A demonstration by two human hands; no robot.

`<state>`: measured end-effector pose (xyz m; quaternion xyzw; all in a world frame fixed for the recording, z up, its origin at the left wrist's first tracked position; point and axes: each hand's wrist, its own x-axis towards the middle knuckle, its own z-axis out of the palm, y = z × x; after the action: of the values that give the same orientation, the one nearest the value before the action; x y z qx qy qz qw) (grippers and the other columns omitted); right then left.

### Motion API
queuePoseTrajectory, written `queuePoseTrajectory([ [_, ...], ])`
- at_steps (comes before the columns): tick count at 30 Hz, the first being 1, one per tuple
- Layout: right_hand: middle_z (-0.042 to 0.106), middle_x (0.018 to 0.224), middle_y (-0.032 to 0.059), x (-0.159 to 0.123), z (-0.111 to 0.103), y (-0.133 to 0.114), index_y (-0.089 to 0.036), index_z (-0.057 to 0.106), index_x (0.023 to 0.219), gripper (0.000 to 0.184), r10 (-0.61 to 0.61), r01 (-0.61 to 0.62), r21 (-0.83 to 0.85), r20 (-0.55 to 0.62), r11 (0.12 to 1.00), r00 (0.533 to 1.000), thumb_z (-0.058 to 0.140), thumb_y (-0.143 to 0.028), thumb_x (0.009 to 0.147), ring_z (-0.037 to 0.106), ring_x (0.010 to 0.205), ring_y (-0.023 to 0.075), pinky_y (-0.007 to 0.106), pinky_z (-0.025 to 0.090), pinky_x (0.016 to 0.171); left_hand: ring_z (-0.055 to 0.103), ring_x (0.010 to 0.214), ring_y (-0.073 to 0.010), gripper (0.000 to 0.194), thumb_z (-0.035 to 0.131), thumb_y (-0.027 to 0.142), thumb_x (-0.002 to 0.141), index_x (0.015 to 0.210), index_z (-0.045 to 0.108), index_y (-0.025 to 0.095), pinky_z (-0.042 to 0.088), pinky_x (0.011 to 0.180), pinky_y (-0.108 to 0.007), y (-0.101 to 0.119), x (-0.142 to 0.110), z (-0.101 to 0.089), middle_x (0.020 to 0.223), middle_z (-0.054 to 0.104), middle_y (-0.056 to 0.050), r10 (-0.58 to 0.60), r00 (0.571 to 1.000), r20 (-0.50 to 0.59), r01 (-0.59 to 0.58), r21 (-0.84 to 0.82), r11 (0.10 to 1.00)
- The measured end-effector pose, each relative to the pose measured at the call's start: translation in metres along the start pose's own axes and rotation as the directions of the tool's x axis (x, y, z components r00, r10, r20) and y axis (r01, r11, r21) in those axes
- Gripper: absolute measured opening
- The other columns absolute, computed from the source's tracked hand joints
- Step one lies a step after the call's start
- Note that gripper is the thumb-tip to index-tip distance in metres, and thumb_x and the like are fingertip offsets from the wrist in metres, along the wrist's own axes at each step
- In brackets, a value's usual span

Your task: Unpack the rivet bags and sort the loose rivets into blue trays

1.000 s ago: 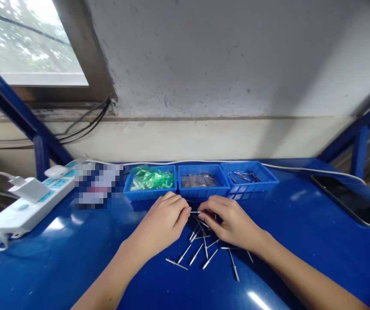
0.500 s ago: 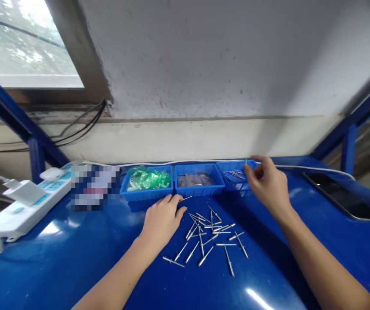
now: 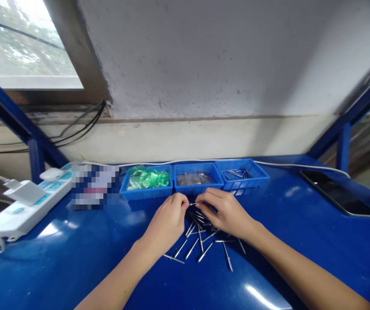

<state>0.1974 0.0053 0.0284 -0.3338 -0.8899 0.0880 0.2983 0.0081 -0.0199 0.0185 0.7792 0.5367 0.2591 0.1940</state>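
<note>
Markings: the flat item [image 3: 96, 187] well to the left of the fingers is pixelated, and any print on it, reddish band included, cannot be read. Lettering on the white power strip [image 3: 32, 211], farther left of the fingers, is too small to make out.

Hands: thumb and forefinger of the left hand [image 3: 167, 219] are closed on one end of a slim metal rivet [image 3: 192, 204]; those of the right hand [image 3: 226, 213] pinch the other end. The rivet lies roughly level in the short gap between the two sets of fingertips, its middle exposed.

Surroundings: loose rivets [image 3: 201, 244] lie scattered below and just nearer than the fingers, some partly hidden by the right hand. Just beyond the fingers stand three blue trays in a row: green plastic packets in the left tray [image 3: 148, 193], clear bags in the middle tray [image 3: 198, 188], slim metal pieces in the right tray [image 3: 248, 184]. A dark phone [image 3: 338, 193] lies well to the right of the fingers.
</note>
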Motion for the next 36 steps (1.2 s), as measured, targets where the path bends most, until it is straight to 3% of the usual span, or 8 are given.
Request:
queuePoseTrajectory([
  [9, 0.054, 0.065, 0.0013, 0.002, -0.01, -0.001, -0.017, 0.056, 0.073, 0.028, 0.008, -0.008, -0.001, -0.091, 1.0, 0.996, 0.04, -0.028, 0.092, 0.049, 0.061, 0.0115, 0.025, 0.038, 0.059, 0.054, 0.081, -0.0164, 0.013, 0.039, 0.025, 0.093, 0.087, 0.05, 0.021, 0.043, 0.074, -0.031, 0.007, -0.003, -0.007, 0.084, 0.056, -0.001, 0.078, 0.996, -0.037, -0.081, -0.1, 0.992],
  [11, 0.052, 0.061, 0.0005, 0.001, -0.022, 0.01, -0.017, 0.054, 0.067, 0.031, 0.041, -0.057, -0.068, -0.216, 0.996, 0.976, 0.04, -0.029, 0.092, 0.048, 0.057, 0.0109, 0.024, 0.036, 0.057, 0.053, 0.085, -0.0168, 0.012, 0.042, 0.022, 0.092, 0.09, 0.053, 0.022, 0.043, 0.077, -0.032, 0.005, -0.003, -0.007, 0.088, 0.057, -0.001, 0.114, 0.993, 0.028, -0.112, -0.068, 0.991],
  [14, 0.052, 0.058, -0.0012, -0.003, -0.043, 0.036, -0.017, 0.057, 0.083, 0.023, 0.246, -0.369, -0.138, -0.53, 0.919, 0.812, 0.047, -0.037, 0.088, 0.049, 0.052, 0.0117, 0.025, 0.035, 0.054, 0.051, 0.091, -0.0187, 0.014, 0.045, 0.019, 0.089, 0.092, 0.057, 0.024, 0.042, 0.08, -0.034, -0.001, -0.003, -0.007, 0.095, 0.056, -0.001, 0.175, 0.967, 0.183, -0.18, 0.012, 0.984],
  [17, 0.056, 0.062, -0.0013, -0.008, -0.056, 0.06, -0.013, 0.045, 0.119, 0.05, 0.419, -0.599, -0.134, -0.597, 0.789, 0.685, 0.056, -0.044, 0.081, 0.053, 0.055, 0.0159, 0.028, 0.037, 0.054, 0.049, 0.091, -0.0197, 0.012, 0.046, 0.021, 0.089, 0.089, 0.057, 0.024, 0.042, 0.08, -0.036, -0.004, -0.004, -0.007, 0.095, 0.054, -0.001, 0.161, 0.949, 0.27, -0.185, 0.067, 0.98],
  [23, 0.058, 0.065, 0.0006, -0.004, -0.037, 0.045, -0.013, 0.045, 0.122, 0.047, 0.404, -0.456, -0.024, -0.424, 0.889, 0.81, 0.051, -0.041, 0.085, 0.054, 0.057, 0.0151, 0.028, 0.042, 0.058, 0.046, 0.081, -0.0186, 0.016, 0.039, 0.015, 0.09, 0.078, 0.049, 0.019, 0.04, 0.075, -0.036, -0.006, -0.002, -0.009, 0.086, 0.053, -0.002, 0.152, 0.953, 0.26, -0.197, 0.158, 0.968],
  [28, 0.06, 0.072, 0.0023, 0.0, -0.009, 0.007, -0.018, 0.06, 0.1, 0.023, 0.124, -0.119, 0.061, -0.088, 0.991, 0.988, 0.051, -0.034, 0.086, 0.056, 0.07, 0.0152, 0.029, 0.044, 0.068, 0.05, 0.085, -0.0174, 0.019, 0.032, 0.014, 0.093, 0.09, 0.05, 0.02, 0.042, 0.077, -0.032, -0.004, 0.002, -0.012, 0.088, 0.055, -0.002, 0.138, 0.99, 0.03, -0.138, -0.012, 0.99],
  [31, 0.06, 0.074, 0.0025, -0.001, 0.001, -0.001, -0.018, 0.06, 0.093, 0.016, 0.024, -0.024, 0.084, 0.001, 0.996, 1.0, 0.049, -0.028, 0.088, 0.054, 0.071, 0.0144, 0.028, 0.042, 0.066, 0.053, 0.083, -0.0165, 0.02, 0.033, 0.015, 0.093, 0.093, 0.051, 0.021, 0.044, 0.075, -0.031, -0.002, 0.001, -0.011, 0.086, 0.055, -0.002, 0.107, 0.993, -0.05, -0.111, -0.073, 0.991],
  [36, 0.06, 0.077, 0.0049, -0.001, 0.007, 0.0, -0.016, 0.057, 0.089, 0.02, 0.075, -0.075, 0.057, -0.005, 0.996, 0.997, 0.041, -0.026, 0.092, 0.054, 0.07, 0.0144, 0.027, 0.04, 0.064, 0.057, 0.082, -0.0147, 0.015, 0.037, 0.02, 0.093, 0.099, 0.051, 0.022, 0.046, 0.075, -0.029, 0.001, -0.001, -0.006, 0.093, 0.058, -0.002, 0.068, 0.995, -0.066, -0.078, -0.165, 0.983],
])
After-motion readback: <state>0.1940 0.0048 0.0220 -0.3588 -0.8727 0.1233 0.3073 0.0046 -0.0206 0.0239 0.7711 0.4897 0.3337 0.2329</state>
